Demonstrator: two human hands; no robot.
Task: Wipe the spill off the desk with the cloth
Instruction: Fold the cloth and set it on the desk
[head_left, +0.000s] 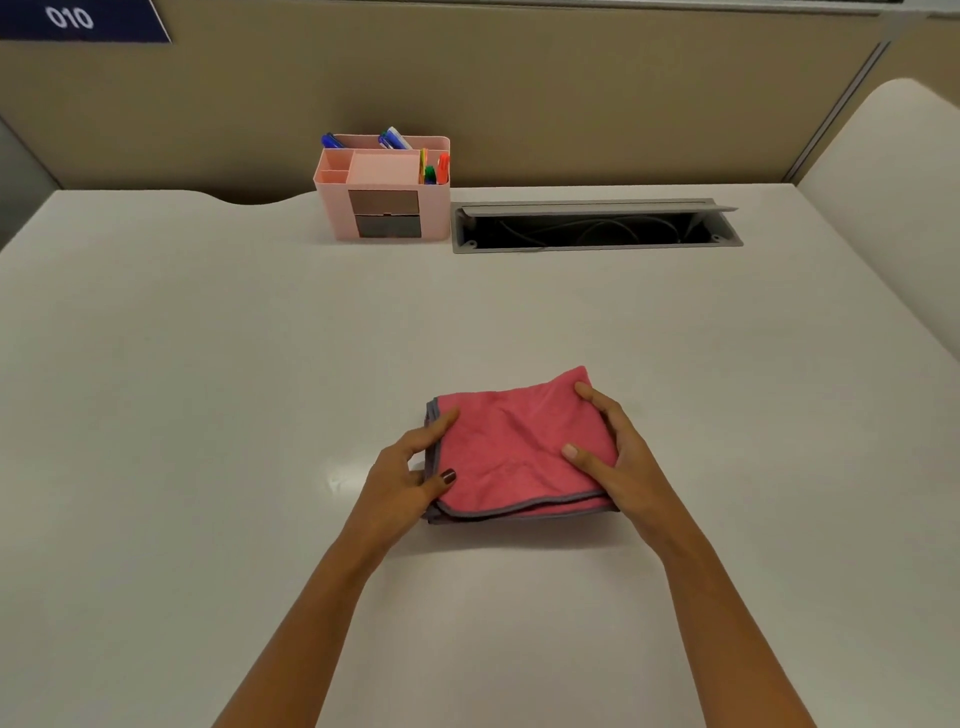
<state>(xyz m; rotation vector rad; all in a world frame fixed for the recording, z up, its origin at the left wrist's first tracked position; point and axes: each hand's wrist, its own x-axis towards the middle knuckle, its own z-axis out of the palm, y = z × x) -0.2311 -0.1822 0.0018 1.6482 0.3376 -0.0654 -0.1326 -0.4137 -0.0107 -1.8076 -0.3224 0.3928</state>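
A pink cloth (511, 449) with a grey hem lies folded flat on the white desk (208, 364), a little in front of me. My left hand (410, 467) grips its left edge, thumb on top and fingers along the side. My right hand (613, 457) holds its right edge, thumb pressed on the top surface. A small faint wet mark (335, 483) shows on the desk just left of my left hand.
A pink desk organiser (382, 189) with pens and markers stands at the back centre. Beside it on the right is an open grey cable tray (597, 228) sunk into the desk. A beige partition wall runs along the back.
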